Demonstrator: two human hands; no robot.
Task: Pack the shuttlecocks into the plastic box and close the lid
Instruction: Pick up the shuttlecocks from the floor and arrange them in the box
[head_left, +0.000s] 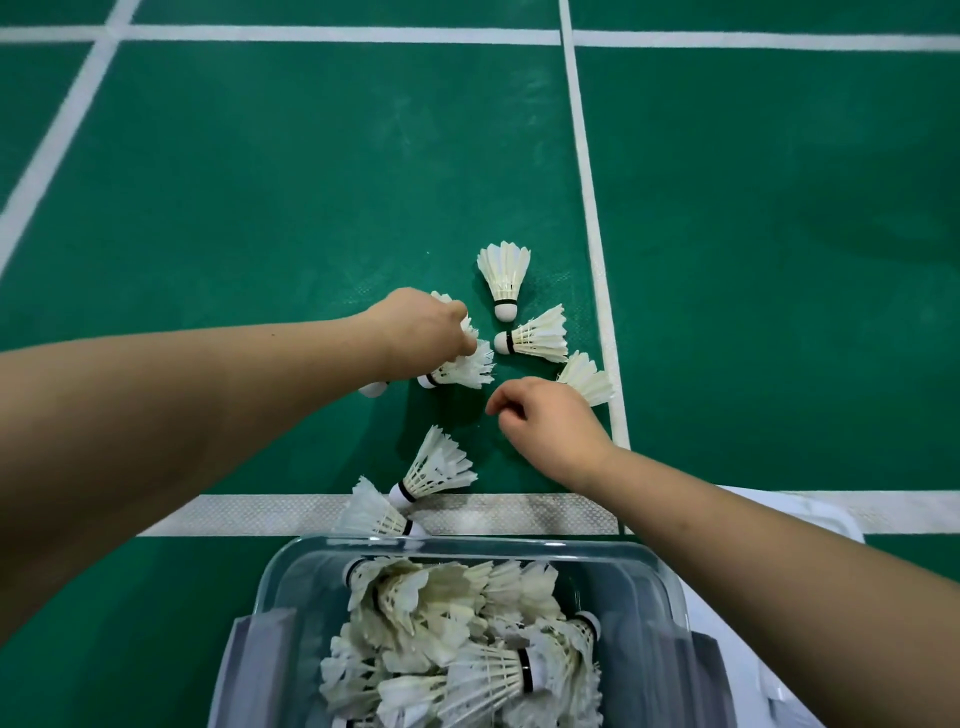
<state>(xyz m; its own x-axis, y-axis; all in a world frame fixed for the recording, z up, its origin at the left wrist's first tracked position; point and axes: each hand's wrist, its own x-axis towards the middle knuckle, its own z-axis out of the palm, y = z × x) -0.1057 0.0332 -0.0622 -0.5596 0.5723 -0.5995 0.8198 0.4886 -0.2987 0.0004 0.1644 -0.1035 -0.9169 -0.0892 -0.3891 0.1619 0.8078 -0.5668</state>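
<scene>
- The clear plastic box (291, 566) sits nearest, lidless, heaped with white feather shuttlecocks (457, 639).
- Two loose shuttlecocks (431, 470) lie just beyond its far rim.
- The right hand (550, 426) hovers empty, fingers loosely curled, a shuttlecock just behind it.
- The left hand (421, 327) is closed over a bunch of shuttlecocks (462, 366).
- Two more shuttlecocks (505, 275) lie farthest, on the green court floor (260, 182).

Green court floor (291, 171) under everything. White line (587, 171) runs away just right of the fingers; another white line (519, 513) crosses nearer than them; more lines far beyond.
</scene>
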